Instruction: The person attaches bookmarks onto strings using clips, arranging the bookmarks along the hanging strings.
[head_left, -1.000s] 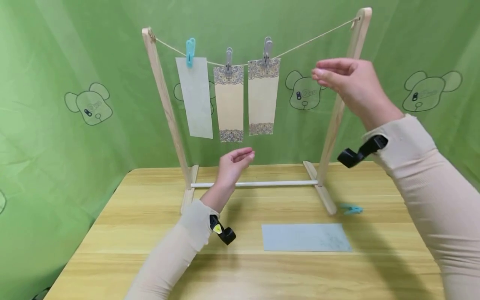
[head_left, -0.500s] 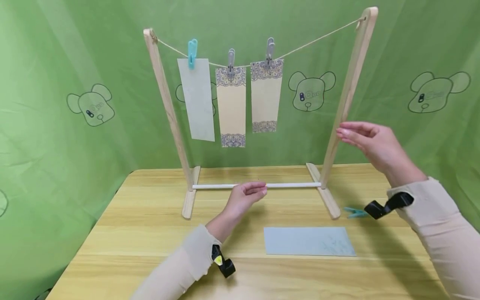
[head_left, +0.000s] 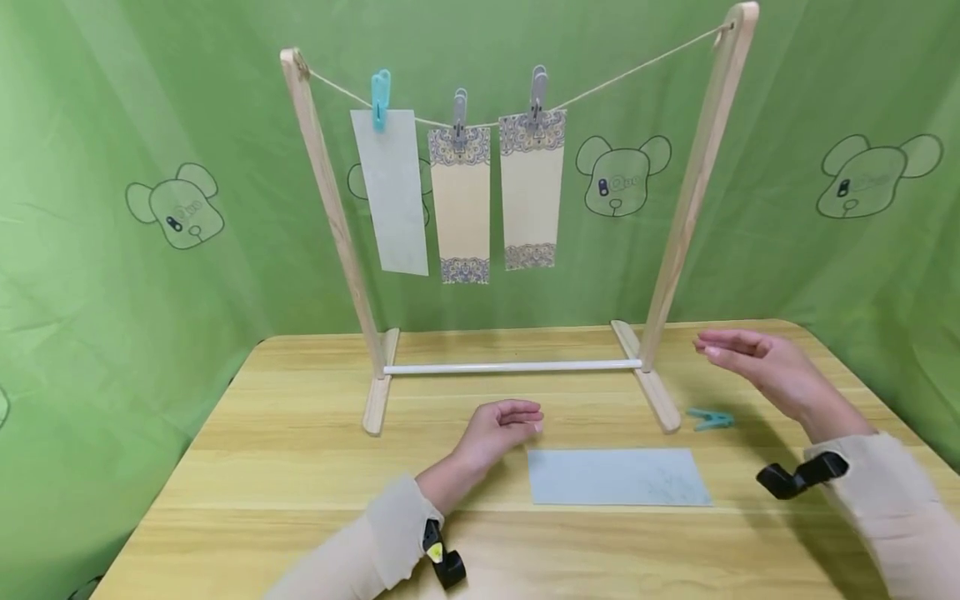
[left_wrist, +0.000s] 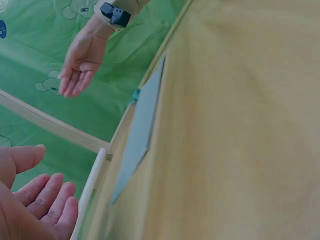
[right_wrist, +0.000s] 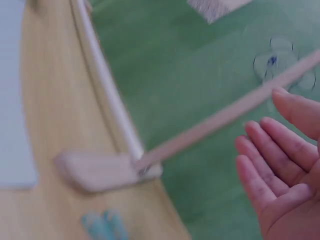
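Observation:
A pale blue paper card (head_left: pixel 615 477) with a faint leaf print lies flat on the table. My left hand (head_left: pixel 491 437) hovers just off its upper left corner, fingers relaxed and holding nothing. Above a teal clothespin (head_left: pixel 710 419) on the table hangs my right hand (head_left: pixel 772 371), apart from it and empty. In the right wrist view the right fingers (right_wrist: pixel 270 155) are loosely bent with a gap to the thumb. Three cards hang from the string: a pale card (head_left: pixel 392 196) under a teal clip, and two cream patterned cards (head_left: pixel 460 208) under grey clips.
A wooden rack with a left post (head_left: pixel 330 208), a right post (head_left: pixel 701 192) and a white crossbar (head_left: pixel 513 367) stands at the back of the table (head_left: pixel 247 467). Its string (head_left: pixel 637 67) sags between the posts. A green curtain (head_left: pixel 225 83) with bear-head drawings hangs behind.
Both hands have come down from near the hanging cards toward the table, the right one also moving outward. The cards on the string and the things on the table stay in place.

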